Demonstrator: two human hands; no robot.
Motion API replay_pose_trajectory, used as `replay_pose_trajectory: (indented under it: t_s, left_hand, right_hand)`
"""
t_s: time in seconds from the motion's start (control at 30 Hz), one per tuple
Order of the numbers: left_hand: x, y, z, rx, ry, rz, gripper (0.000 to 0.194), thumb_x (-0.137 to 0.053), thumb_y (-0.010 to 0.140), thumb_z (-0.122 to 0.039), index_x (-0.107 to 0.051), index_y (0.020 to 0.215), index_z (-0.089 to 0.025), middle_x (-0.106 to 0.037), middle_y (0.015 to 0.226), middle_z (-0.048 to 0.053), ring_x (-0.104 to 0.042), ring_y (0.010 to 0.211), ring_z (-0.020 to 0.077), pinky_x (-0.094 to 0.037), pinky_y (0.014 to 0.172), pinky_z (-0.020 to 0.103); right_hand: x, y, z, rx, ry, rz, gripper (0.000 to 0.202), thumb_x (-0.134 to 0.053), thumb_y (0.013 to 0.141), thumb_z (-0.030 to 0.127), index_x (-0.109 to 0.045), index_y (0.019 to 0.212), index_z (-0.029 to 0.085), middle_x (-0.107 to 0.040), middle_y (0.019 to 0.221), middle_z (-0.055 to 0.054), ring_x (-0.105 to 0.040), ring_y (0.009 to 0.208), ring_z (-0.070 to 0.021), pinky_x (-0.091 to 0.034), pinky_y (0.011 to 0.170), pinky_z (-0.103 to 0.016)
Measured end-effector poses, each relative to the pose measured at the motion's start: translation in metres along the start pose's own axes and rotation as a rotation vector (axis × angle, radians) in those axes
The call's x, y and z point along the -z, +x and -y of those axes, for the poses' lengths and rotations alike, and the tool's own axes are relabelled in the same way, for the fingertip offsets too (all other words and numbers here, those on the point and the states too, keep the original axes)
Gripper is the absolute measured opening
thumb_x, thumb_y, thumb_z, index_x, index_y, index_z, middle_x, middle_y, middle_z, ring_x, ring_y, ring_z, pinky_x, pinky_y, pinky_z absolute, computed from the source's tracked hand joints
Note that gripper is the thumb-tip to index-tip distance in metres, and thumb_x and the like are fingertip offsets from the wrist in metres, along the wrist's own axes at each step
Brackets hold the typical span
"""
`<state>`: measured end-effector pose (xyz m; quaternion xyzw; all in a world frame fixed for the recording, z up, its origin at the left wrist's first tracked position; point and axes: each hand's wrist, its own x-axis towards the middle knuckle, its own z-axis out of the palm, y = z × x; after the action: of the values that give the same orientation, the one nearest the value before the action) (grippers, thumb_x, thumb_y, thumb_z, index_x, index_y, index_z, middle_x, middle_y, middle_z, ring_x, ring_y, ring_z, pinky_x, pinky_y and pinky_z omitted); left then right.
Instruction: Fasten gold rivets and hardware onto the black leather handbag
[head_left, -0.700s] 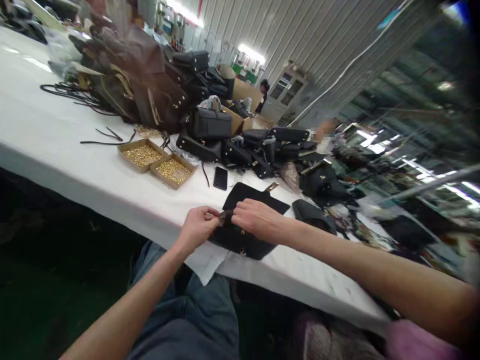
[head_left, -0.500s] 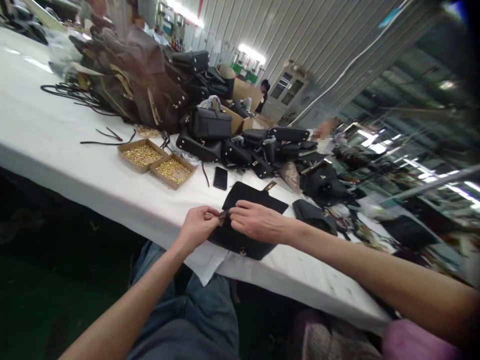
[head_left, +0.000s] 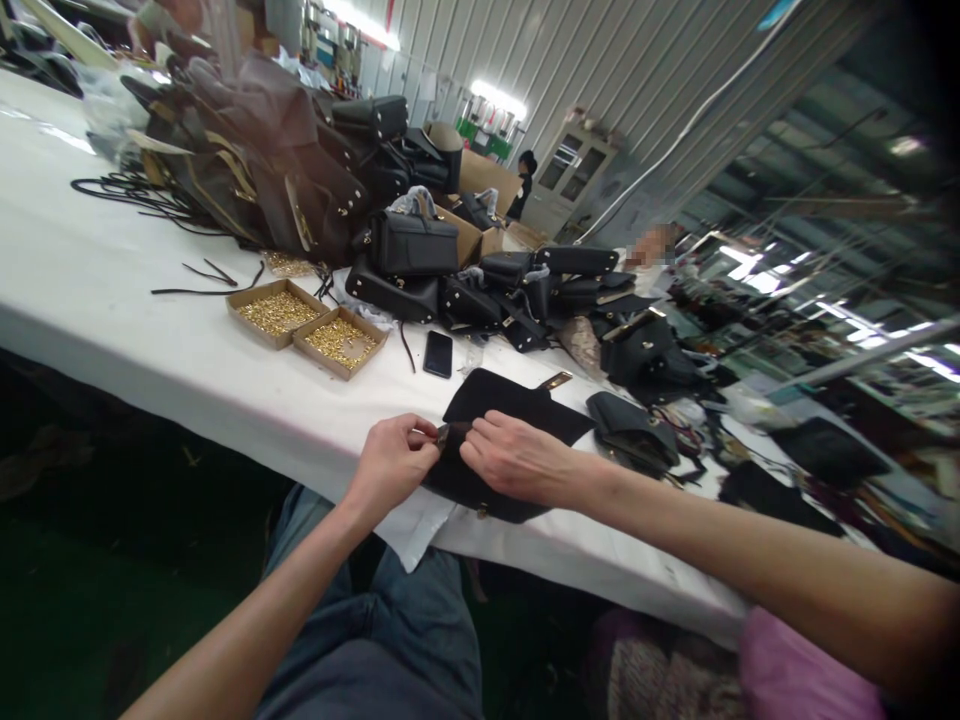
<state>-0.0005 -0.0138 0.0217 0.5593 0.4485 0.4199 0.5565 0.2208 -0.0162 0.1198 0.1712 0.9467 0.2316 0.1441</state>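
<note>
A black handbag [head_left: 487,492] lies at the table's front edge with its flap [head_left: 517,400] folded back, a gold clasp plate [head_left: 556,381] at the flap's tip. My left hand [head_left: 397,455] is closed at the bag's left end, thumb and fingertips pinching a small dark tab [head_left: 442,434] there. My right hand [head_left: 517,458] lies over the bag's middle, its fingers bent and pressed on the bag just right of that tab. What sits under the right fingertips is hidden.
Two cardboard trays [head_left: 294,347] of small gold hardware stand at the left, beside a phone [head_left: 438,354]. Finished-looking black handbags [head_left: 415,243] and brown leather pieces [head_left: 262,150] are heaped behind. Another black bag [head_left: 630,430] lies to the right. A person [head_left: 525,185] stands far back.
The view has shifted slightly. The bag's flap lies a little further to the right and flatter. Both hands stay at the same end of the bag.
</note>
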Motion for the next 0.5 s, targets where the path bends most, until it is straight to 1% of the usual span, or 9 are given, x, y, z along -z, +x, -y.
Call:
replay_pose_trajectory:
  t_s: [0.13, 0.3, 0.37, 0.4, 0.5]
  left_hand:
    - [-0.004, 0.0, -0.005, -0.008, 0.022, -0.004, 0.019, -0.068, 0.079, -0.02, -0.077, 0.095, -0.017, -0.076, 0.07, 0.002, -0.068, 0.062, 0.0164, -0.044, 0.055, 0.023]
    - [-0.006, 0.002, -0.007, 0.007, 0.026, -0.012, 0.017, -0.068, 0.08, -0.02, -0.078, 0.094, -0.017, -0.076, 0.07, 0.002, -0.068, 0.063, 0.0162, -0.044, 0.055, 0.023]
    - [-0.006, 0.003, -0.007, 0.005, 0.009, -0.01, 0.019, -0.067, 0.08, -0.02, -0.079, 0.094, -0.017, -0.078, 0.074, 0.003, -0.069, 0.065, 0.0166, -0.046, 0.057, 0.023]
    - [-0.006, 0.003, -0.006, 0.003, 0.004, -0.009, 0.02, -0.067, 0.08, -0.02, -0.08, 0.095, -0.017, -0.079, 0.076, 0.004, -0.07, 0.067, 0.0171, -0.047, 0.057, 0.023]
    - [-0.005, 0.003, -0.005, 0.006, 0.012, -0.015, 0.022, -0.068, 0.08, -0.021, -0.082, 0.096, -0.017, -0.081, 0.08, 0.005, -0.074, 0.073, 0.0195, -0.048, 0.059, 0.023]
  right_hand:
    - [0.005, -0.002, 0.002, 0.125, 0.074, -0.028, 0.02, -0.048, 0.109, 0.011, -0.061, 0.096, 0.018, -0.063, 0.09, -0.007, -0.055, 0.081, -0.0238, -0.04, 0.081, -0.041]
    - [0.002, -0.003, -0.004, 0.153, 0.137, -0.077, 0.023, -0.046, 0.111, 0.01, -0.061, 0.095, 0.018, -0.065, 0.093, -0.007, -0.058, 0.087, -0.0229, -0.043, 0.091, -0.04]
    - [-0.004, -0.004, -0.005, 0.11, 0.179, -0.085, 0.024, -0.045, 0.111, 0.01, -0.06, 0.095, 0.018, -0.066, 0.093, -0.007, -0.057, 0.086, -0.0224, -0.043, 0.092, -0.039]
    - [-0.008, -0.005, -0.005, 0.064, 0.202, -0.086, 0.024, -0.044, 0.112, 0.01, -0.06, 0.096, 0.018, -0.065, 0.092, -0.007, -0.056, 0.085, -0.0225, -0.043, 0.09, -0.039]
    - [-0.022, -0.01, -0.002, -0.135, 0.307, -0.084, 0.022, -0.044, 0.112, 0.01, -0.06, 0.099, 0.018, -0.065, 0.091, -0.007, -0.055, 0.083, -0.0228, -0.041, 0.079, -0.037]
